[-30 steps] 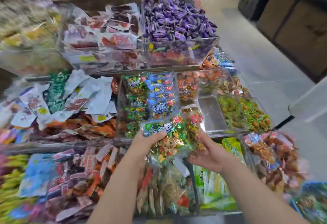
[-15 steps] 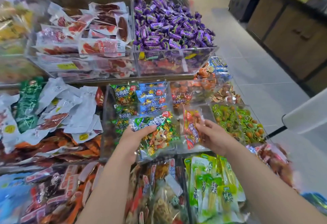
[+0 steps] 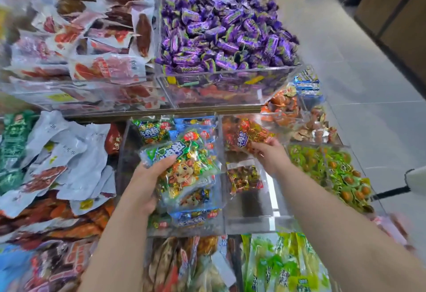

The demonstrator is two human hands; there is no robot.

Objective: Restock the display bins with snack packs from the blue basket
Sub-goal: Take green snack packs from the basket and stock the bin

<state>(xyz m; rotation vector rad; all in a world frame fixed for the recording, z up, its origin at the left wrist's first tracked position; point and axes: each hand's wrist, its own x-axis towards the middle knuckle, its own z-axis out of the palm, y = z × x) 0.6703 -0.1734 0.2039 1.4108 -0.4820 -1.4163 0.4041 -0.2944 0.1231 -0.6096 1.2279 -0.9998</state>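
Head view, mid-restock: left hand grips the green packs, right hand pinches a red pack; next it likely drops into the clear bin below

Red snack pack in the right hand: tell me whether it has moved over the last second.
Yes. The red snack pack in the right hand has gone from the front edge of the clear bin toward its back.

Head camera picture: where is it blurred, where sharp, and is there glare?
Head view: edges are blurred, worst at lower left; the purple candies and the green pack in the left hand are fairly sharp; the clear bin walls reflect light.
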